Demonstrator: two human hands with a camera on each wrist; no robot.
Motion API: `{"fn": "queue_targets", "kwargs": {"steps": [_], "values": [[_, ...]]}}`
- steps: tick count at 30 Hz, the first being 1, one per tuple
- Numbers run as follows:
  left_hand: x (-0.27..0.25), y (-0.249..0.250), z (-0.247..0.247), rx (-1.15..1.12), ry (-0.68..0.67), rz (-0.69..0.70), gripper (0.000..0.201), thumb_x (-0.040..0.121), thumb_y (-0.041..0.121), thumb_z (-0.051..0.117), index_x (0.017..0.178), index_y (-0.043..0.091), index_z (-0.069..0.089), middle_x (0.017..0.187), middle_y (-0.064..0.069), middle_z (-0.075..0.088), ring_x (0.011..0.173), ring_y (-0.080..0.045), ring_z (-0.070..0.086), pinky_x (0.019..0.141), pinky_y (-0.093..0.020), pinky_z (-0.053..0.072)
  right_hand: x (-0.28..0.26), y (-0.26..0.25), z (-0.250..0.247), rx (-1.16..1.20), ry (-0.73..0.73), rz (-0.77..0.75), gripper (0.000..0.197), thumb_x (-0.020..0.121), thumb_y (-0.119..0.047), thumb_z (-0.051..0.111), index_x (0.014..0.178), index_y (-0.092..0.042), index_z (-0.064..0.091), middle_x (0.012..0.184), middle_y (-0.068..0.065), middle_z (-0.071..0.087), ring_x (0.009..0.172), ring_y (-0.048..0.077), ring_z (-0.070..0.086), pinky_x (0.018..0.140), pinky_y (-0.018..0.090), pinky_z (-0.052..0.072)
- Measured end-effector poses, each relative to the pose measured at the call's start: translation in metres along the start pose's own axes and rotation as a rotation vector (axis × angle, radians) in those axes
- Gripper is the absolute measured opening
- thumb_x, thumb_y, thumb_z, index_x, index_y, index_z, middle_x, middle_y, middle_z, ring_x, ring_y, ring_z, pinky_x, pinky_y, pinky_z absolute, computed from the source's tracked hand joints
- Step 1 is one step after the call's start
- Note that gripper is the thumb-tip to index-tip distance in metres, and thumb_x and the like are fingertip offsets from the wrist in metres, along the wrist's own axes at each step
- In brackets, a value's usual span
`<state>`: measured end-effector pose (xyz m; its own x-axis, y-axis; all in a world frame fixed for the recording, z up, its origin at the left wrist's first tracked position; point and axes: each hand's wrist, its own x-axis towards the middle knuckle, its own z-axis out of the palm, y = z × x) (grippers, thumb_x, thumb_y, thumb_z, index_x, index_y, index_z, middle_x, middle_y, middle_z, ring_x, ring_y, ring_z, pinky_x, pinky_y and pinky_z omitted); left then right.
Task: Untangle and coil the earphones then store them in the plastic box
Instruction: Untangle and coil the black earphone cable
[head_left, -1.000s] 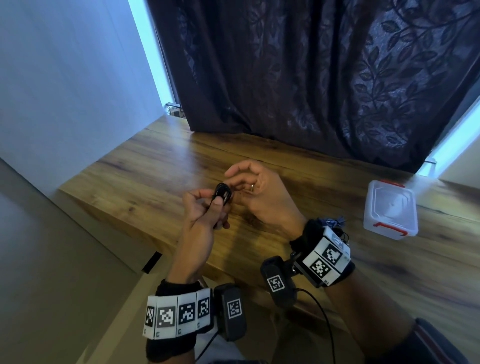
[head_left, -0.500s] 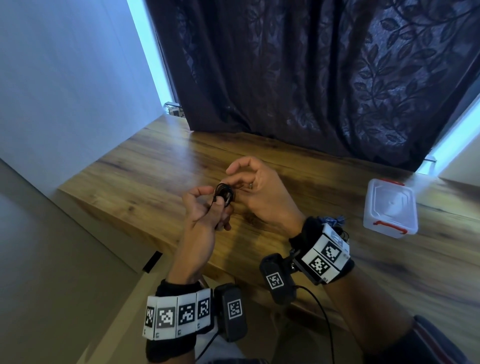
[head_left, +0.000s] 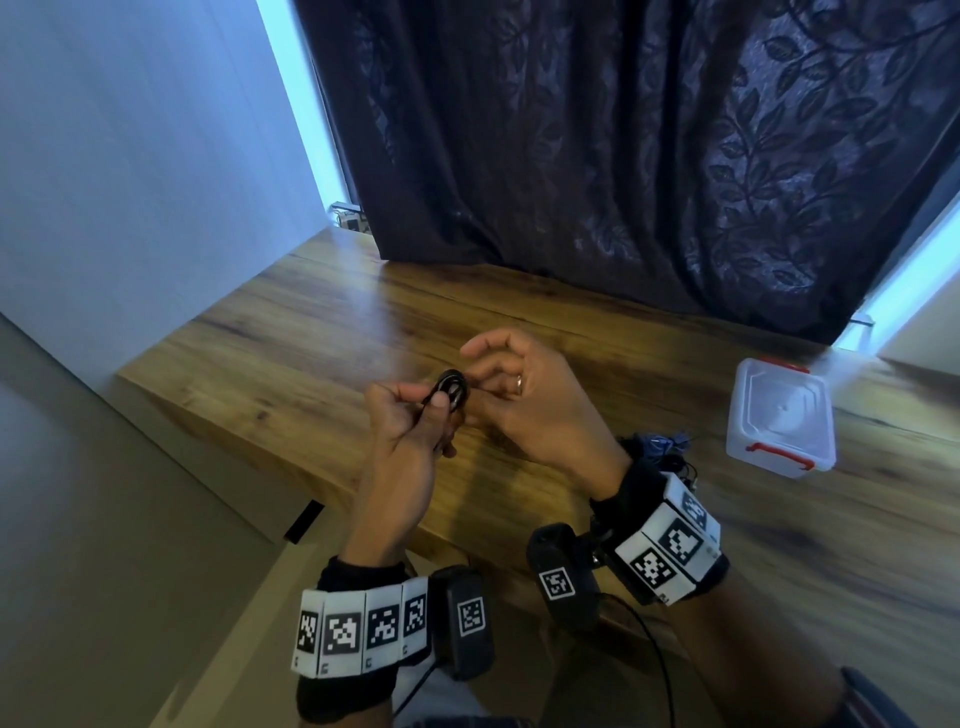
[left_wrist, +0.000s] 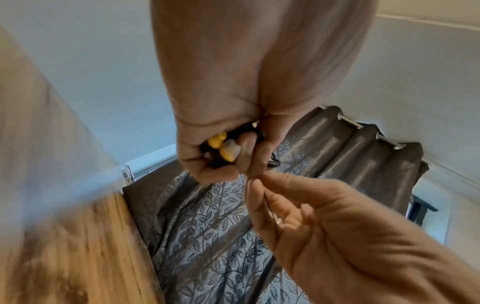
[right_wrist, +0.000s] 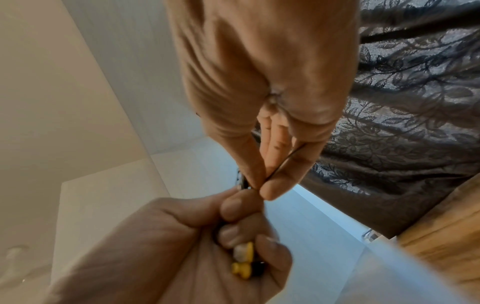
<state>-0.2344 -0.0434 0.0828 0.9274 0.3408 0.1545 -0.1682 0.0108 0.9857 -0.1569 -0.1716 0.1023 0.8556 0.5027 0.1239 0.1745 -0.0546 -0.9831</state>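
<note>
My left hand (head_left: 415, 415) grips the coiled black earphones (head_left: 451, 388) above the wooden table (head_left: 291, 364), thumb pressed on the loops. The yellow and white earbuds (left_wrist: 223, 147) sit inside its curled fingers, as the earbuds (right_wrist: 244, 260) also show in the right wrist view. My right hand (head_left: 511, 389) is right beside the coil and pinches the thin black cable (right_wrist: 281, 164) between thumb and a fingertip. The clear plastic box (head_left: 782, 415) with red clips stands shut on the table to the right, well away from both hands.
A dark leaf-patterned curtain (head_left: 623, 156) hangs behind the table's far edge. A white wall (head_left: 130, 156) runs along the left. The table's near edge (head_left: 363, 499) lies under my wrists.
The hands have stayed close together over the same spot of the table. The right hand's fingers shifted slightly around the coil; the box has not moved.
</note>
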Motion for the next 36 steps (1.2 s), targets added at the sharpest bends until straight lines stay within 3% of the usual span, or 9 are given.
{"fn": "queue_targets", "kwargs": {"steps": [5, 8, 13, 17, 20, 24, 29, 32, 36], "values": [[0.002, -0.011, -0.001, 0.154, 0.057, 0.048, 0.012, 0.100, 0.024, 0.053, 0.097, 0.024, 0.042, 0.099, -0.019, 0.058, 0.074, -0.011, 0.057, 0.065, -0.031, 0.047, -0.007, 0.005, 0.007, -0.033, 0.088, 0.063, 0.034, 0.085, -0.012, 0.080, 0.109, -0.020, 0.058, 0.094, 0.000, 0.074, 0.083, 0.014, 0.074, 0.076, 0.039, 0.064], [0.000, -0.011, -0.001, 0.195, 0.096, 0.100, 0.014, 0.101, 0.020, 0.052, 0.096, 0.028, 0.041, 0.097, -0.015, 0.059, 0.079, -0.016, 0.058, 0.067, -0.032, 0.048, -0.010, 0.005, 0.011, -0.049, 0.110, 0.083, 0.034, 0.085, -0.017, 0.081, 0.108, -0.026, 0.057, 0.095, -0.001, 0.075, 0.091, 0.014, 0.073, 0.083, 0.046, 0.062], [0.001, -0.009, -0.001, 0.182, 0.169, 0.170, 0.017, 0.100, 0.012, 0.053, 0.095, 0.027, 0.044, 0.089, -0.011, 0.059, 0.080, -0.014, 0.060, 0.069, -0.024, 0.049, -0.017, -0.002, 0.016, -0.038, 0.117, 0.097, 0.035, 0.086, -0.014, 0.079, 0.113, -0.020, 0.057, 0.092, 0.000, 0.076, 0.083, 0.013, 0.074, 0.081, 0.041, 0.063], [0.003, -0.009, -0.001, 0.226, 0.216, 0.201, 0.018, 0.099, 0.011, 0.056, 0.094, 0.026, 0.048, 0.092, -0.010, 0.062, 0.082, -0.010, 0.061, 0.072, -0.023, 0.048, -0.022, -0.006, 0.018, -0.062, 0.120, 0.106, 0.034, 0.086, -0.016, 0.079, 0.111, -0.022, 0.057, 0.091, -0.003, 0.076, 0.080, 0.009, 0.074, 0.080, 0.034, 0.063], [0.002, -0.009, -0.001, 0.248, 0.234, 0.211, 0.014, 0.098, 0.012, 0.056, 0.096, 0.024, 0.049, 0.093, -0.008, 0.061, 0.083, -0.010, 0.061, 0.072, -0.023, 0.049, -0.024, -0.006, 0.019, -0.108, 0.130, 0.103, 0.032, 0.086, -0.018, 0.079, 0.109, -0.026, 0.057, 0.092, -0.005, 0.076, 0.084, 0.009, 0.073, 0.086, 0.037, 0.061], [0.004, -0.008, -0.001, 0.233, 0.253, 0.201, 0.009, 0.097, 0.011, 0.058, 0.098, 0.017, 0.051, 0.094, -0.005, 0.060, 0.085, -0.014, 0.061, 0.075, -0.035, 0.053, -0.025, -0.007, 0.025, -0.104, 0.087, 0.109, 0.033, 0.086, -0.016, 0.079, 0.107, -0.027, 0.057, 0.088, -0.004, 0.075, 0.081, 0.009, 0.073, 0.083, 0.042, 0.062], [0.005, -0.008, -0.005, 0.134, 0.281, 0.131, 0.015, 0.092, 0.019, 0.064, 0.087, 0.031, 0.056, 0.094, -0.008, 0.065, 0.086, -0.025, 0.063, 0.080, -0.052, 0.054, -0.027, -0.008, 0.027, -0.096, 0.113, 0.076, 0.032, 0.085, -0.015, 0.078, 0.103, -0.029, 0.055, 0.090, -0.005, 0.075, 0.083, 0.006, 0.072, 0.083, 0.034, 0.061], [0.006, -0.007, -0.005, 0.069, 0.257, 0.113, 0.013, 0.091, 0.011, 0.066, 0.088, 0.022, 0.061, 0.091, -0.005, 0.066, 0.085, -0.016, 0.065, 0.075, -0.040, 0.056, -0.031, -0.012, 0.027, -0.120, 0.204, -0.038, 0.031, 0.085, -0.011, 0.078, 0.101, -0.025, 0.055, 0.088, -0.006, 0.071, 0.081, 0.003, 0.069, 0.076, 0.022, 0.059], [0.007, -0.003, -0.001, -0.052, 0.224, 0.100, 0.007, 0.089, -0.002, 0.063, 0.091, 0.005, 0.064, 0.087, -0.007, 0.068, 0.079, -0.006, 0.066, 0.067, -0.018, 0.052, -0.034, -0.013, 0.034, -0.079, 0.290, -0.195, 0.028, 0.085, -0.006, 0.077, 0.103, -0.015, 0.057, 0.087, -0.002, 0.069, 0.080, 0.010, 0.069, 0.073, 0.027, 0.061]]}}
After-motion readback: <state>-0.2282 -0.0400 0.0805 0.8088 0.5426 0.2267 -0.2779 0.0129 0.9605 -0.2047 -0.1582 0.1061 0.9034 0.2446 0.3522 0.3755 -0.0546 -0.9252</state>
